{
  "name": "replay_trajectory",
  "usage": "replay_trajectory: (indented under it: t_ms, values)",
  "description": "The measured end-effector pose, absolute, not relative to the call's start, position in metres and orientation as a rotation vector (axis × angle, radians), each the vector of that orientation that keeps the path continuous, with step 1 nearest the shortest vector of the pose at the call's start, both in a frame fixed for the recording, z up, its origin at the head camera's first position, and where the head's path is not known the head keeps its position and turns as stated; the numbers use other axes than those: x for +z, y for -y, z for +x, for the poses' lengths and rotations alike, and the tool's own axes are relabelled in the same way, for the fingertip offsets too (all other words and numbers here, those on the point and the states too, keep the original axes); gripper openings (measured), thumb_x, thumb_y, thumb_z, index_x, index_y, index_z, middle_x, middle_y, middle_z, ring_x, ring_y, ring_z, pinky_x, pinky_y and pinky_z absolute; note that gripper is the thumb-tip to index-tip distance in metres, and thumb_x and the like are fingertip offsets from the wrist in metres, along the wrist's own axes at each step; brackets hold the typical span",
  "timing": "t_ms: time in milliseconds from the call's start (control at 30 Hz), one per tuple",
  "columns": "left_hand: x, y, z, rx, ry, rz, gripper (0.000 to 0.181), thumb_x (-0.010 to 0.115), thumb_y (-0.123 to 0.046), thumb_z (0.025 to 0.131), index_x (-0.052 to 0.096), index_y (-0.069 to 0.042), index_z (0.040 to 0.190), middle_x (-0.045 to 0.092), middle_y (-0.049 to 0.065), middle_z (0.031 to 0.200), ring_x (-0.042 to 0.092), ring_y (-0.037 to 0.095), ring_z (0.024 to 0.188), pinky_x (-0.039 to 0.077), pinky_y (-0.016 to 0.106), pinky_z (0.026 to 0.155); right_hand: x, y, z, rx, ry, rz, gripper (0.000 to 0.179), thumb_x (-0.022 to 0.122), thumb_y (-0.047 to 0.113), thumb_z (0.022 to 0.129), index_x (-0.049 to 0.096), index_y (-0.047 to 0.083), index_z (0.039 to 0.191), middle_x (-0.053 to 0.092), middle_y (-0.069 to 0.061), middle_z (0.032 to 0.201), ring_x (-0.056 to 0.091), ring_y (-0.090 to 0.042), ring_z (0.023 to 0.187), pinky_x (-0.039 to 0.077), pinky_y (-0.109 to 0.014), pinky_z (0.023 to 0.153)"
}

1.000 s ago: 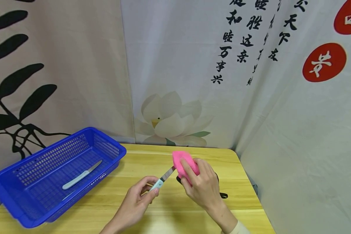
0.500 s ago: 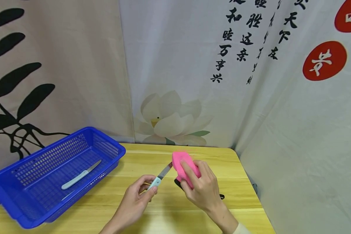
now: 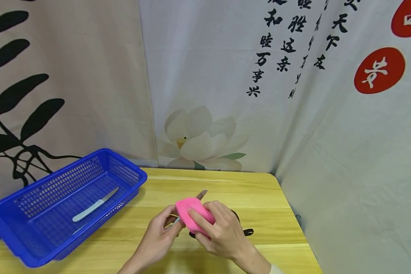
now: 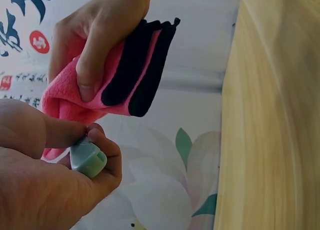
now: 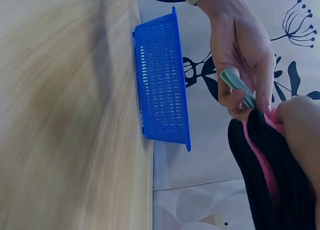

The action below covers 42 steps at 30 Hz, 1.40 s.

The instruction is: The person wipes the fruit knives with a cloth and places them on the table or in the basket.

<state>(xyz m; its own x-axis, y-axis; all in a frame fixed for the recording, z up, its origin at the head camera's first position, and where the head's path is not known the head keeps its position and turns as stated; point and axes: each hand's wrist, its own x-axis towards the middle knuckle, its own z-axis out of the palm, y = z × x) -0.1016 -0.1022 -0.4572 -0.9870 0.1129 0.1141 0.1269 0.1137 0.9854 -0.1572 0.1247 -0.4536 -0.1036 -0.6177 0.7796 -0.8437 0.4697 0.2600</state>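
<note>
My left hand (image 3: 159,232) grips the pale blue-green handle (image 4: 89,157) of a small knife (image 3: 201,194), whose blade tip sticks out beyond a folded pink cloth (image 3: 193,213). My right hand (image 3: 222,230) pinches that cloth, thumb on one side and fingers on the other, and it lies across the blade near the handle. Most of the blade is hidden by the cloth. Black edging (image 4: 150,70) runs along the cloth's folded border in the left wrist view. A black loop (image 3: 248,232) hangs out past my right hand.
A blue plastic basket (image 3: 68,201) stands on the left of the wooden table (image 3: 267,213). Inside it lies a second knife (image 3: 95,205) with a pale handle. Printed curtains (image 3: 205,76) hang behind the table and along its right side.
My right hand has brought the cloth left and down along the blade, from the tip toward the handle. The left hand with the knife has stayed nearly in place.
</note>
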Motion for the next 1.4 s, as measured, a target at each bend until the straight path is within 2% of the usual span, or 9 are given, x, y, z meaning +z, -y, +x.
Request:
replay_trajectory:
  t_ms: [233, 367, 567, 867, 1100, 1267, 1400]
  values:
    - [-0.457, 0.105, -0.102, -2.091, 2.344, -0.251, 0.024, 0.068, -0.011, 0.113, 0.070, -0.006, 0.137, 0.074, 0.013, 0.119, 0.073, 0.013, 0.102, 0.063, 0.024, 0.081, -0.453, -0.125, -0.156, 0.301, 1.871, 1.139, 0.038, 0.067, 0.028, 0.102, 0.078, 0.018, 0.137, 0.068, -0.010, 0.108, 0.059, -0.021, 0.085, 0.055, -0.029, 0.071]
    - [-0.458, 0.108, -0.102, -2.096, 2.351, -0.292, 0.029, 0.066, -0.010, 0.114, 0.066, 0.000, 0.141, 0.073, 0.015, 0.117, 0.070, 0.009, 0.099, 0.062, 0.023, 0.080, -0.452, -0.127, -0.158, 0.291, 1.916, 1.059, 0.037, 0.062, 0.032, 0.107, 0.078, 0.018, 0.137, 0.069, -0.011, 0.107, 0.060, -0.022, 0.087, 0.057, -0.031, 0.073]
    - [-0.457, 0.108, -0.102, -2.098, 2.393, -0.226, 0.025, 0.067, -0.009, 0.113, 0.068, -0.006, 0.138, 0.073, 0.013, 0.113, 0.070, 0.010, 0.096, 0.062, 0.024, 0.080, -0.449, -0.131, -0.163, 0.277, 1.932, 0.974, 0.037, 0.055, 0.031, 0.110, 0.079, 0.018, 0.136, 0.070, -0.013, 0.105, 0.061, -0.023, 0.085, 0.055, -0.032, 0.067]
    - [-0.457, 0.110, -0.100, -2.082, 2.376, -0.270, 0.025, 0.067, -0.008, 0.113, 0.069, -0.005, 0.138, 0.072, 0.011, 0.109, 0.067, 0.009, 0.092, 0.059, 0.023, 0.075, -0.448, -0.141, -0.174, 0.290, 1.962, 0.904, 0.039, 0.053, 0.035, 0.114, 0.079, 0.016, 0.135, 0.070, -0.016, 0.105, 0.062, -0.024, 0.086, 0.055, -0.034, 0.066]
    - [-0.457, 0.109, -0.099, -2.078, 2.409, -0.264, 0.023, 0.068, -0.007, 0.112, 0.070, -0.007, 0.135, 0.071, 0.013, 0.113, 0.069, 0.011, 0.096, 0.061, 0.025, 0.080, -0.448, -0.151, -0.182, 0.291, 1.996, 0.851, 0.037, 0.067, 0.025, 0.098, 0.080, 0.014, 0.131, 0.070, -0.019, 0.106, 0.064, -0.027, 0.083, 0.056, -0.036, 0.064]
    - [-0.456, 0.109, -0.099, -2.100, 2.396, -0.291, 0.024, 0.068, -0.007, 0.112, 0.069, -0.005, 0.136, 0.071, 0.016, 0.119, 0.070, 0.015, 0.100, 0.062, 0.023, 0.082, -0.443, -0.162, -0.188, 0.316, 2.010, 0.766, 0.042, 0.072, 0.022, 0.094, 0.080, 0.014, 0.133, 0.069, -0.020, 0.105, 0.062, -0.029, 0.081, 0.054, -0.038, 0.061]
    - [-0.455, 0.108, -0.099, -2.118, 2.373, -0.187, 0.025, 0.068, -0.005, 0.111, 0.069, -0.006, 0.136, 0.071, 0.016, 0.119, 0.071, 0.016, 0.102, 0.061, 0.023, 0.082, -0.442, -0.162, -0.185, 0.378, 2.010, 0.752, 0.046, 0.073, 0.021, 0.092, 0.079, 0.013, 0.137, 0.069, -0.020, 0.106, 0.063, -0.029, 0.084, 0.054, -0.039, 0.062]
